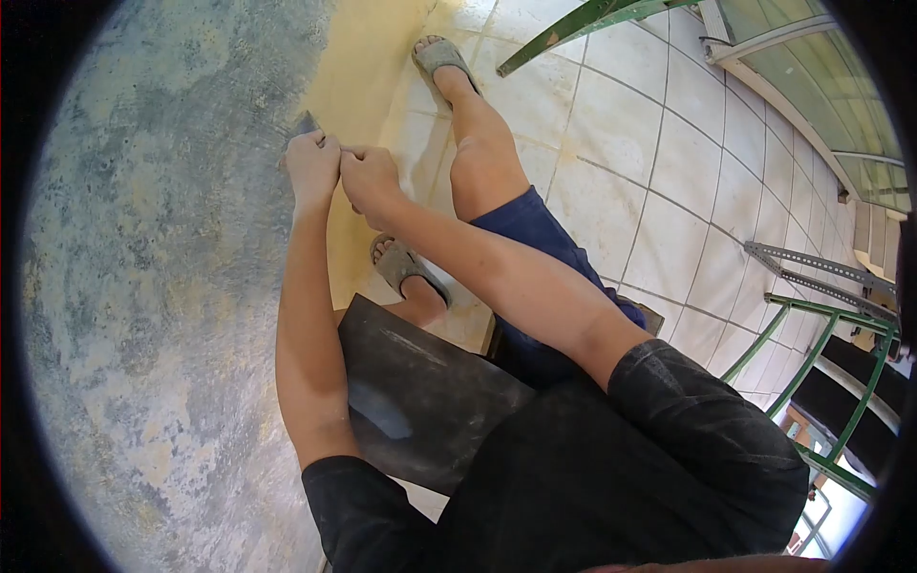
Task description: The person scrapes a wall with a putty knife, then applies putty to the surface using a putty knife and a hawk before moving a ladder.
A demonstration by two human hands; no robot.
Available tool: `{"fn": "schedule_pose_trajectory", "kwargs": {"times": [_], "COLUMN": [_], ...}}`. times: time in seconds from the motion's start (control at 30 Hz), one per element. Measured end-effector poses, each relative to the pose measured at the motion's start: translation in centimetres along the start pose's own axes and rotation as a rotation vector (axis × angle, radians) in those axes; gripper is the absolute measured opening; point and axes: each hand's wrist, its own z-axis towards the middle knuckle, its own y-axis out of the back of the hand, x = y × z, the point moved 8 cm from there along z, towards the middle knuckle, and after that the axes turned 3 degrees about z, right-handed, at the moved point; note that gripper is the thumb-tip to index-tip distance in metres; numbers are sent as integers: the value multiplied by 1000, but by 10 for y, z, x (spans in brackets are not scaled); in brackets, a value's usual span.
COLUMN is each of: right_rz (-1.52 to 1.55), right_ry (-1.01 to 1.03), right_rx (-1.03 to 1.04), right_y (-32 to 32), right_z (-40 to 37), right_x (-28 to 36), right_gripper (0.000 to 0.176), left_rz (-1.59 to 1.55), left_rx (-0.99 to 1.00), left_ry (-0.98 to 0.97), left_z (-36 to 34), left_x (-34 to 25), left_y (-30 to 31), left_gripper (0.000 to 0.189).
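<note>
My left hand [313, 170] is closed round a small scraper [306, 124], whose grey blade shows just past my fingers against the wall. The wall [172, 210] is mottled grey-blue with patches of worn paint, and a yellow strip [358, 67] runs beside it. Right next to my left hand, my right hand [371, 181] is closed, with its fingertips close to the left hand's fingers. What the right hand holds, if anything, is hidden.
A dark board [420, 392] lies beside my legs. White floor tiles [621, 143] spread to the right. A green metal frame [821, 353] and a perforated metal bar [812, 267] stand at the right. A green curved leg [573, 27] and a glazed panel [812, 86] are at the top.
</note>
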Motion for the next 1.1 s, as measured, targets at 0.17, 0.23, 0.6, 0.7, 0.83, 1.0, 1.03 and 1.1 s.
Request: {"fn": "schedule_pose_trajectory", "kwargs": {"times": [0.17, 0.23, 0.6, 0.7, 0.83, 1.0, 1.03, 1.1], "right_rz": [-68, -66, -156, -108, -123, -235, -238, -239], "right_ry": [-52, -60, 41, 5, 48, 104, 116, 138], "right_rx": [42, 43, 53, 17, 104, 77, 75, 70], "right_y": [1, 2, 3, 4, 2, 5, 5, 7], "right_z": [-9, 7, 0, 7, -11, -11, -7, -6], "right_x": [3, 0, 9, 5, 12, 14, 10, 10], "right_gripper": [28, 28, 30, 29, 30, 33, 34, 34], "left_rz": [105, 52, 96, 6, 120, 125, 116, 104], "left_rx": [-15, 11, -5, 49, -7, 26, 21, 10], "left_ry": [46, 40, 66, 20, 44, 110, 94, 70], "left_z": [-6, 0, -4, -2, -10, -12, -8, -6], "left_x": [-2, 2, 1, -7, -8, -5, -1, 2], "left_y": [8, 2, 8, 4, 17, 18, 15, 12], "left_gripper": [27, 27, 27, 27, 27, 27, 28, 28]}}
